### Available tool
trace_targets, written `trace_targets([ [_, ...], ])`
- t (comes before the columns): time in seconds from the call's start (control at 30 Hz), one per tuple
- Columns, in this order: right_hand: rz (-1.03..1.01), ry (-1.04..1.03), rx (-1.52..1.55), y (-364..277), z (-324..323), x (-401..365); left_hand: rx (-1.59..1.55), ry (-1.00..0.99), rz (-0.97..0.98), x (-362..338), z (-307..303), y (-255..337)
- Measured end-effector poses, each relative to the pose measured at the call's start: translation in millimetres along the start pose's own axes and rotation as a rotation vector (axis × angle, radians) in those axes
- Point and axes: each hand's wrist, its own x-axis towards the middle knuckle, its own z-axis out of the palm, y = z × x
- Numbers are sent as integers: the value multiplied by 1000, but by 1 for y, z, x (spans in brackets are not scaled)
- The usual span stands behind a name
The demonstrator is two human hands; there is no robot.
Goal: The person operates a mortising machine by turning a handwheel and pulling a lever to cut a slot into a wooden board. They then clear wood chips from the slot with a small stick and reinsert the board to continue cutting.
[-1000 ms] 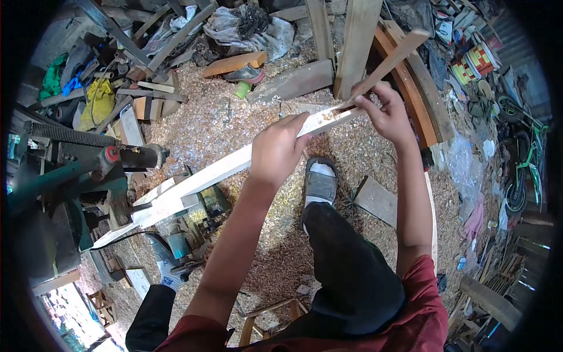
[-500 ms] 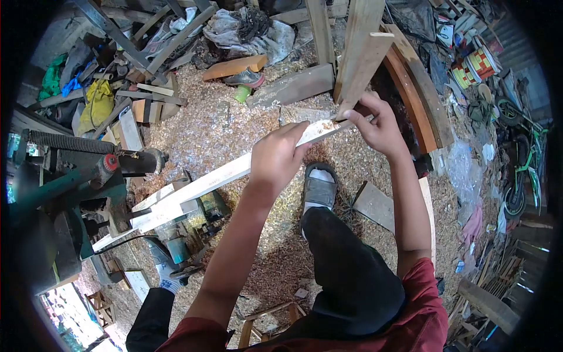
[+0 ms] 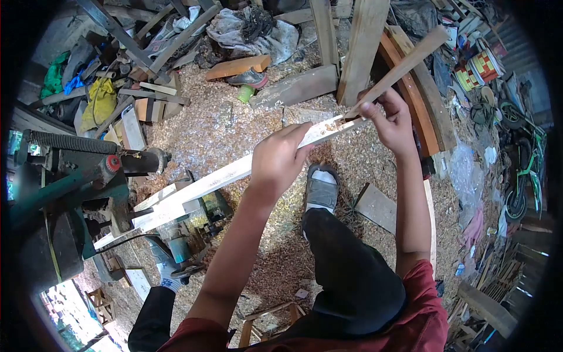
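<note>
A long pale wooden bar runs from the machine at the left up to the middle of the view. My left hand is closed round it near its upper right end, where a notch with wood shavings shows. A thin brown wooden strip slants up to the right, held in my right hand between thumb and fingers. The strip's lower end meets the notched end of the bar; the exact fit there is too small to tell.
A green machine with a threaded rod stands at the left. A power tool lies below the bar. Upright boards and curved timber are beyond my right hand. A loose wood block lies on the shavings-covered floor.
The brown strip has swung to the right and now leans lower, with my right hand turned and shifted slightly right. My left hand has stayed on the bar.
</note>
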Motion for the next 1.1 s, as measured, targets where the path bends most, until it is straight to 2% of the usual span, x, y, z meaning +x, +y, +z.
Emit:
trace_targets([
  [0.03,-1,-1,0,2,0,0,-2,0,2,0,1,0],
  [0.1,-241,-92,-514,5,5,0,-2,-3,2,0,-1,1],
  [0.17,-237,-71,-501,2,8,1,-6,-5,-1,-1,0,2],
  [0.23,-9,-76,170,7,9,4,-8,18,9,-1,2,0],
  [0.3,12,-46,218,5,7,3,-11,16,10,-1,2,-2],
  [0.5,-5,-58,151,0,14,0,-14,0,2,-1,1,-2],
  [0.57,-14,-78,-34,-1,9,0,-16,-3,7,-1,1,-1],
  [0.7,7,-94,29,-2,8,3,-4,2,14,-1,1,-2],
  [0.77,-59,-70,-74,9,4,2,-1,5,11,-2,2,-3],
  [0.9,-97,-37,-119,-4,11,1,-3,13,24,-2,1,-2],
  [1.0,-167,-70,-293,-21,13,4,7,4,25,-2,1,-3],
  [1.07,-396,-189,-567,-39,18,7,8,-2,30,0,0,-2],
  [1.1,-398,-187,-567,-42,19,7,12,-7,30,0,-1,-1],
])
